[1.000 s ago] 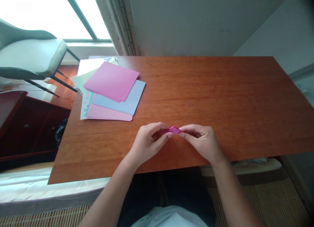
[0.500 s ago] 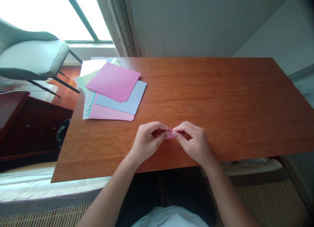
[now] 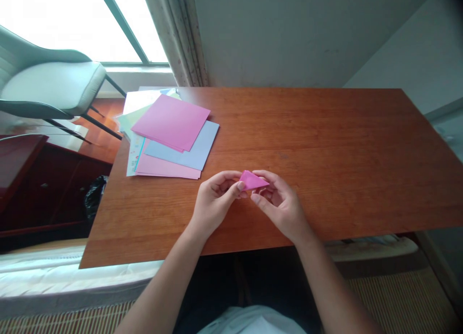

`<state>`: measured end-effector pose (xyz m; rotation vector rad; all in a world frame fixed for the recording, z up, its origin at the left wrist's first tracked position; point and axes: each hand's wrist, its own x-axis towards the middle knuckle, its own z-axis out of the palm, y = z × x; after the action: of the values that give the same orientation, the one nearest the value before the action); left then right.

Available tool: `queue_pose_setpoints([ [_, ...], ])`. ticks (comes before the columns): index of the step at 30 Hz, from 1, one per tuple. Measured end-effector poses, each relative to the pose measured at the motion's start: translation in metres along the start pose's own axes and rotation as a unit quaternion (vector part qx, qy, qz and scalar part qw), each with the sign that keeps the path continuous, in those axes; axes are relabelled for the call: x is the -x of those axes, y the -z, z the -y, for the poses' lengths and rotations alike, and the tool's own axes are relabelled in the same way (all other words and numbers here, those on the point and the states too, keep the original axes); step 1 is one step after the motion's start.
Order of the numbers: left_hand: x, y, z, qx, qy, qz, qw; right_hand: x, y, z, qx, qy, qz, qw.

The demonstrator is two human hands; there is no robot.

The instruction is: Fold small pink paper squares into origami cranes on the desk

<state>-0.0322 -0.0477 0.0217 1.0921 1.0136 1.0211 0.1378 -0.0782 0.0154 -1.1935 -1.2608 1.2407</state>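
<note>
A small piece of folded pink paper (image 3: 253, 180), pointed toward the right, is held up above the near part of the wooden table (image 3: 325, 151). My left hand (image 3: 219, 199) pinches its left end, thumb on top and fingers behind. Around its right side curves my right hand (image 3: 282, 202), with the thumb apart from the fingers below the paper's tip. The right fingertips are partly behind the paper, so whether they touch it is hard to make out.
Pink sheets (image 3: 171, 122), a blue-grey sheet (image 3: 197, 148) and paler pink sheets (image 3: 166, 167) lie in a loose stack at the table's left. Beyond that side stands a light chair (image 3: 50, 83) by the window. A curtain (image 3: 177, 35) hangs behind.
The folded paper has come up and now shows a broad pink face. My right thumb has parted from it, where both hands pinched it before. The view has shifted slightly.
</note>
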Motion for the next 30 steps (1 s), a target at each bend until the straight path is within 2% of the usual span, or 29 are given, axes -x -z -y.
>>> queue_pose_setpoints([
  [3, 0.0, -0.002, -0.002, 0.008, 0.0, 0.024, 1.0, -0.001, -0.004, 0.0, 0.026, 0.008, -0.032, 0.999],
  [7, 0.002, -0.003, 0.0, -0.027, -0.009, 0.025, 0.999, -0.002, -0.006, 0.001, 0.053, 0.015, -0.047, 0.997],
  [16, 0.004, -0.001, 0.007, -0.204, -0.062, 0.072, 0.974, -0.004, -0.004, 0.005, 0.152, 0.058, -0.058, 0.985],
  [23, 0.005, -0.003, 0.003, -0.225, -0.08, 0.091, 0.967, -0.006, -0.003, 0.009, 0.175, 0.073, -0.035, 0.981],
  [30, 0.005, -0.003, 0.004, -0.259, -0.09, 0.101, 0.956, -0.008, -0.003, 0.014, 0.255, 0.121, -0.022, 0.959],
])
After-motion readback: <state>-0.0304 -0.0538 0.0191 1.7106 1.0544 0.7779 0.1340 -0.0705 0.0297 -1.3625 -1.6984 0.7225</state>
